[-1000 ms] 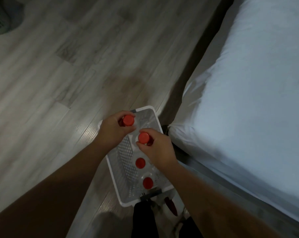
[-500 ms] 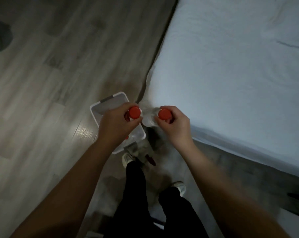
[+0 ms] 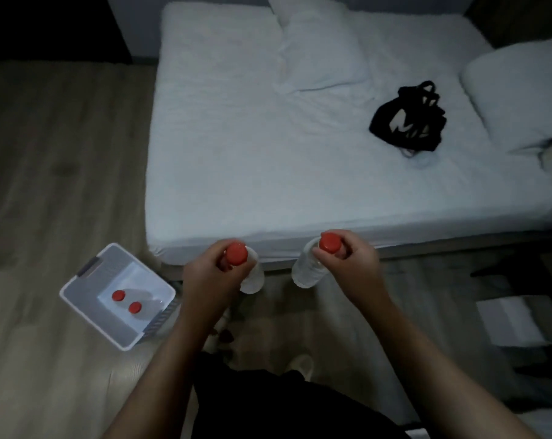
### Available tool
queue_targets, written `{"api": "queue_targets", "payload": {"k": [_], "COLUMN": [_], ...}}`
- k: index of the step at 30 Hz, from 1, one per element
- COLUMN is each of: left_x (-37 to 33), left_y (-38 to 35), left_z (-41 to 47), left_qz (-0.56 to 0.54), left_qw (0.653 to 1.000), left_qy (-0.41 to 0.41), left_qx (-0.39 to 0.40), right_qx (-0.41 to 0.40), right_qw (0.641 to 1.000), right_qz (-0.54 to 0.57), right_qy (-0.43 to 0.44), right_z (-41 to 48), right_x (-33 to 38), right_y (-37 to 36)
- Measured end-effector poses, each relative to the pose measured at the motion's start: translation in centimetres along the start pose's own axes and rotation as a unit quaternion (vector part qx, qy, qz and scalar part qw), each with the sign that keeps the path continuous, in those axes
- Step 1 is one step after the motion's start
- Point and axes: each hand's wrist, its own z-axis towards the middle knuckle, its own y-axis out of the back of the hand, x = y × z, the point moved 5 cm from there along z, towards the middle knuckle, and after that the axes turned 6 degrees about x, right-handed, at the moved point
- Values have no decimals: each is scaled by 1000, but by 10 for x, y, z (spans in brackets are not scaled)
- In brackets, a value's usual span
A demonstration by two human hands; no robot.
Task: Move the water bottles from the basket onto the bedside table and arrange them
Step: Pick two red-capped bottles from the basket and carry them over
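Fingers point(image 3: 219, 266) clamped: left hand point(image 3: 208, 280) on left bottle point(image 3: 252, 280), right hand point(image 3: 350, 267) on right bottle point(image 3: 306, 270) | basket point(image 3: 66, 296): seemingly two bottles point(image 3: 134, 307)

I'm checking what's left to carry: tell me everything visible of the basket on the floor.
The basket is a white rectangular plastic tub with perforated walls and a grey handle at each short end. It stands upright on the wooden floor, beside the near left corner of the bed. Inside are two clear bottles with red caps. Neither the left hand nor the right hand touches it.
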Motion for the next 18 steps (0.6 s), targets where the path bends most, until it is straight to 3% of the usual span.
{"api": "queue_targets", "payload": {"k": [8,18], "left_x": [-70,-138], "left_y": [-113,-212], "left_z": [-4,14], "left_qz": [-20,14], "left_qw": [998,986], "left_qy": [-38,-96], "left_qx": [50,138], "right_qx": [-124,-221], "right_qw": [991,966], "right_qz": [39,57], "right_qy": [-43,-121], "right_z": [-52,-85], "right_x": [-67,-129], "right_y": [145,249]}}
